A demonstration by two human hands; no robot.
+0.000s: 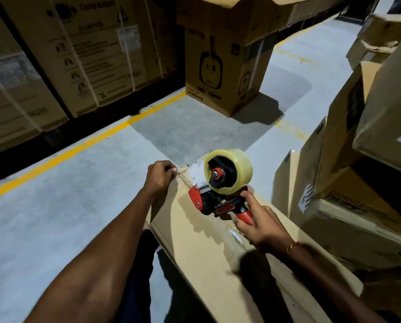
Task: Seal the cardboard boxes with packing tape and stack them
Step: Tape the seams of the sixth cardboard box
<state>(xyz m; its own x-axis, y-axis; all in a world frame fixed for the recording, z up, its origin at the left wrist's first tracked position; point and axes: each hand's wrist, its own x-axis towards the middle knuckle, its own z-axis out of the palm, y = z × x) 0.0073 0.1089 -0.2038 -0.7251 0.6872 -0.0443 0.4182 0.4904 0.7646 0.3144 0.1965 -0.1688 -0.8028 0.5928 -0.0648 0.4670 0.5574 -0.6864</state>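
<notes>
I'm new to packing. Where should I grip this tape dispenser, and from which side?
Grip the tape dispenser by its red handle, coming from behind, as the right hand does. The handle points back toward you; the roll and blade end face away.

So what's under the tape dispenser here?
The tape dispenser sits on the top of a cardboard box, with clear tape stretched from it to the left hand at the box's far end. The right hand holds its handle. The seam directly beneath is hidden.
</notes>
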